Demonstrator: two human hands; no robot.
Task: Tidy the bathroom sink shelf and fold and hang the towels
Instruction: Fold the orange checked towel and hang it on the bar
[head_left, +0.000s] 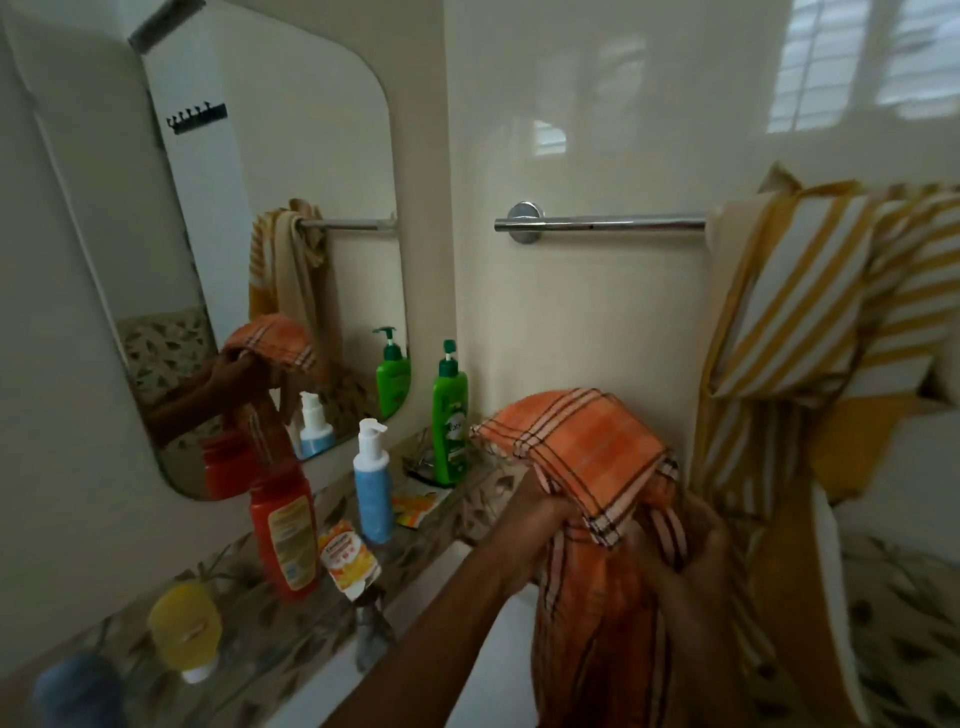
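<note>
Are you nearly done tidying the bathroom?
Not yet. Bottles stand on the shelf, but sachets lie loose there. The left hand and right hand grip the orange towel, partly folded. The striped towel hangs bunched on the rail, needing straightening.

two towels: orange checked towel (582, 452) at five o'clock, yellow striped towel (800, 291) at three. two pump bottles: green pump bottle (450, 415), blue pump bottle (372, 488), at seven. one red bottle (283, 530) and one yellow tube (184, 629) at eight. two sachets: front sachet (349, 558), back sachet (415, 504). one towel rail (597, 224) at one. one mirror (260, 208) at ten. two hands: left hand (530, 514), right hand (691, 545).
</note>
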